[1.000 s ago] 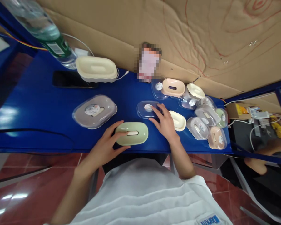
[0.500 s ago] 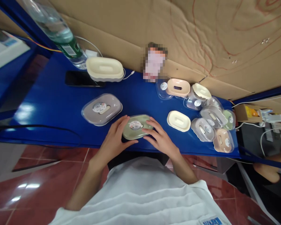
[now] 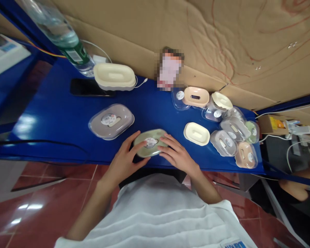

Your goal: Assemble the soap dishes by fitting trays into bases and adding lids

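Between my hands, near the front edge of the blue table, is a green oval plastic box (image 3: 151,150) with a transparent lid and a round barcode label. My left hand (image 3: 125,156) grips its left end, with the thumb at the near side and a finger lying over the label. At the right end, my right hand (image 3: 179,153) holds it with fingers bent over the lid. To the left sits a grey lidded box (image 3: 119,126) of the same shape, also labelled. A cream oval piece (image 3: 197,134) lies to the right of my right hand.
Several lidded boxes in grey, green and peach (image 3: 223,143) cluster at the table's right end. A peach slotted piece (image 3: 196,96) rests behind. Farther left are a cream box (image 3: 114,76), a black phone (image 3: 82,87) and a water bottle (image 3: 79,57). Cardboard (image 3: 144,38) lines the back.
The green box has shifted slightly toward me, tilting a little. A finger of my left hand has moved from the box's edge onto the label. My right hand's fingers have drawn closer together.
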### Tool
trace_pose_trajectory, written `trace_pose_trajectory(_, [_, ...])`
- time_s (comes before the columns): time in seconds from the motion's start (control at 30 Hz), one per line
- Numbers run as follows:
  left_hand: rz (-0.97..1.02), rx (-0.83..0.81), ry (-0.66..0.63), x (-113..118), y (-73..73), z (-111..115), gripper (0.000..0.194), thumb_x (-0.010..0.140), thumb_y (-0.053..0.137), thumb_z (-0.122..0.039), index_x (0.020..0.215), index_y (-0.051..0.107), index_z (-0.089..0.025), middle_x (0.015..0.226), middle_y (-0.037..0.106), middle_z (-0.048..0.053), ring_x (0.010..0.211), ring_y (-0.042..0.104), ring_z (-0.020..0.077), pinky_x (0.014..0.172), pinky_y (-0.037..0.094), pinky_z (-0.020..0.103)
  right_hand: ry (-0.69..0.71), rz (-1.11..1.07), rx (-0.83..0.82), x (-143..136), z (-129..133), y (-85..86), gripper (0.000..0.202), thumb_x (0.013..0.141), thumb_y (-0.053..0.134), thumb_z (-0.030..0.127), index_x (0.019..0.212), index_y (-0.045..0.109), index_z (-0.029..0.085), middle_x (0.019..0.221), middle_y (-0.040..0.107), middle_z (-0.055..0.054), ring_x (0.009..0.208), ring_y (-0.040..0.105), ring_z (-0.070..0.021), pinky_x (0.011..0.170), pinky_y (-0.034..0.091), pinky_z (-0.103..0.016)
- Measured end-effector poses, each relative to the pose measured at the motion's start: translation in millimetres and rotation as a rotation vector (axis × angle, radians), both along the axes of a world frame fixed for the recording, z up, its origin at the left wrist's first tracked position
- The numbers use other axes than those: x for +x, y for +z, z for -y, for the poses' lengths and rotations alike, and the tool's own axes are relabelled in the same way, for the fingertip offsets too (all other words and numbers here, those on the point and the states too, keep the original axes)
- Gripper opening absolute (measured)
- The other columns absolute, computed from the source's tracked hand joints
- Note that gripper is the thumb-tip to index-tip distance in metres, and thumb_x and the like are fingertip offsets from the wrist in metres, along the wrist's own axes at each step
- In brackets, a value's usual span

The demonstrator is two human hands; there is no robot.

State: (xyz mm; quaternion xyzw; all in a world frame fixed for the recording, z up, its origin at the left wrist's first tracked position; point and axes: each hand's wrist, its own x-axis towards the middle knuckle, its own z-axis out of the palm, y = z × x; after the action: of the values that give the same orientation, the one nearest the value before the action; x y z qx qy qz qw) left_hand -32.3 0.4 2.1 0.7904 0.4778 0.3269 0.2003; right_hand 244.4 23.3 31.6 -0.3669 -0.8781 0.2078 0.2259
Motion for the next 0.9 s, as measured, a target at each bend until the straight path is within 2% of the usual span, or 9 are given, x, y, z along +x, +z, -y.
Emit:
trace_pose_trajectory(0.1, [0.025, -0.021, 0.055, -0.8, 2.1, 4.9, 0.057, 0.097, 0.077, -0.031, 0.148, 0.052, -0.03, 0.166, 0.042, 0.017, 0.152, 0.052, 0.0362, 0.12, 0.053, 0.058, -0.04, 0.095, 0.044, 7.2, -25.7, 12.2, 0.05, 0.11, 0.061, 0.038, 0.158, 0.055, 0.028, 0.162, 0.058, -0.011, 0.16, 0.045, -0.0276, 0.133, 0.04, -0.056])
trace_pose_trajectory(0.2, [0.034, 0.057, 0.144, -7.2, 1.7, 12.2, 0.056, 0.096, 0.077, -0.028, 0.146, 0.051, -0.028, 0.165, 0.041, 0.018, 0.151, 0.051, 0.0387, 0.12, 0.052, 0.063, -0.345, 0.218, 0.169, 17.5, -67.2, 20.2, 0.058, 0.111, 0.056, 0.036, 0.167, 0.045, 0.023, 0.173, 0.043, -0.015, 0.165, 0.034, -0.0343, 0.132, 0.035, -0.063])
trace_pose_trajectory(0.3, [-0.007, 0.147, 0.284, -17.5, -0.9, 17.7, 0.058, 0.095, 0.078, -0.029, 0.147, 0.052, -0.029, 0.164, 0.041, 0.018, 0.15, 0.051, 0.0429, 0.117, 0.052, 0.068, -0.576, 0.336, 0.253, 23.8, -106.3, 19.3, 0.06, 0.108, 0.061, 0.033, 0.165, 0.047, 0.02, 0.175, 0.037, -0.02, 0.165, 0.03, -0.0436, 0.129, 0.032, -0.07])
trace_pose_trajectory(0.4, [-0.031, 0.176, 0.383, -29.6, -3.5, 17.3, 0.055, 0.097, 0.075, -0.034, 0.147, 0.053, -0.028, 0.161, 0.045, 0.019, 0.146, 0.054, 0.0443, 0.114, 0.053, 0.07, -0.582, 0.41, 0.271, 21.6, -123.7, 11.0, 0.057, 0.103, 0.069, 0.03, 0.158, 0.057, 0.016, 0.169, 0.046, -0.024, 0.16, 0.038, -0.0462, 0.128, 0.032, -0.072])
trace_pose_trajectory(0.5, [-0.047, 0.158, 0.423, -44.5, -3.1, 11.9, 0.053, 0.099, 0.071, -0.037, 0.149, 0.054, -0.029, 0.162, 0.045, 0.018, 0.146, 0.053, 0.0435, 0.116, 0.051, 0.069, -0.531, 0.428, 0.301, 14.5, -111.9, 0.4, 0.055, 0.101, 0.071, 0.026, 0.154, 0.06, 0.015, 0.165, 0.051, -0.025, 0.156, 0.045, -0.0441, 0.127, 0.034, -0.071])
trace_pose_trajectory(0.67, [-0.07, 0.261, 0.457, -58.4, 0.6, 6.8, 0.052, 0.1, 0.07, -0.029, 0.15, 0.055, -0.027, 0.163, 0.046, 0.018, 0.151, 0.049, 0.0438, 0.12, 0.047, 0.069, -0.442, 0.405, 0.219, 5.7, -55.9, -6.6, 0.056, 0.107, 0.063, 0.032, 0.159, 0.054, 0.015, 0.166, 0.051, -0.022, 0.158, 0.044, -0.0406, 0.13, 0.03, -0.072])
trace_pose_trajectory(0.77, [-0.079, 0.409, 0.411, -41.4, 1.6, 7.9, 0.046, 0.096, 0.073, -0.014, 0.139, 0.063, -0.027, 0.153, 0.058, 0.015, 0.146, 0.056, 0.0379, 0.121, 0.049, 0.059, -0.298, 0.379, 0.105, 8.3, -28.4, 0.2, 0.056, 0.112, 0.056, 0.038, 0.163, 0.048, 0.016, 0.17, 0.047, -0.017, 0.161, 0.04, -0.0347, 0.133, 0.028, -0.068])
trace_pose_trajectory(0.83, [-0.086, 0.417, 0.277, -20.0, 1.9, 5.9, 0.044, 0.096, 0.067, -0.005, 0.135, 0.065, -0.026, 0.148, 0.063, 0.013, 0.141, 0.061, 0.0326, 0.118, 0.052, 0.052, -0.19, 0.325, 0.046, 16.3, -18.0, 7.9, 0.053, 0.113, 0.052, 0.039, 0.163, 0.047, 0.02, 0.172, 0.045, -0.012, 0.164, 0.036, -0.0295, 0.135, 0.027, -0.064])
trace_pose_trajectory(0.9, [-0.14, 0.359, 0.11, 4.1, 2.0, -1.2, 0.045, 0.097, 0.058, -0.001, 0.135, 0.064, -0.024, 0.153, 0.062, 0.014, 0.146, 0.058, 0.0326, 0.117, 0.052, 0.051, -0.178, 0.259, 0.02, 29.6, -12.3, 14.8, 0.049, 0.115, 0.048, 0.037, 0.162, 0.049, 0.025, 0.172, 0.047, -0.008, 0.165, 0.035, -0.0254, 0.136, 0.028, -0.06])
